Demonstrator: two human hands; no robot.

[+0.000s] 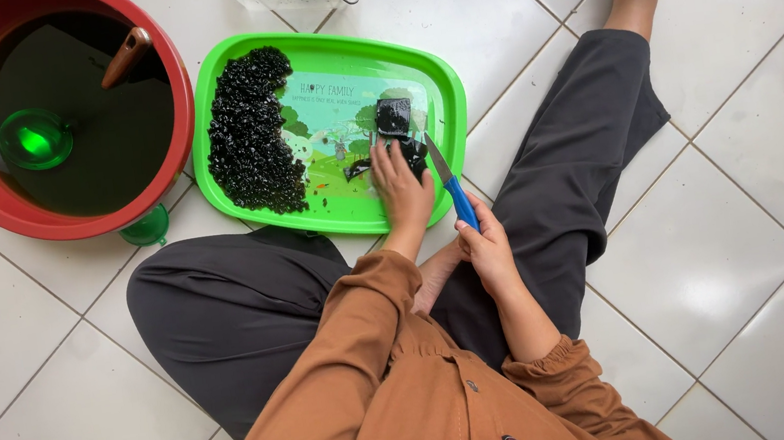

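White tiled floor (pixel 737 235); left hand (pixel 402 188) presses black jelly block (pixel 395 119), partly hidden, on green plastic tray (pixel 439 78) right edge; right hand (pixel 487 248) fist-grips blue-handled knife (pixel 449 186).

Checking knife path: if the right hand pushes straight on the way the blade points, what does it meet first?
The right hand holds a blue-handled knife pointing up-left over the green tray. Straight on, it would likely meet the black block beside the left hand first. Depth is unclear, so it might pass above it.
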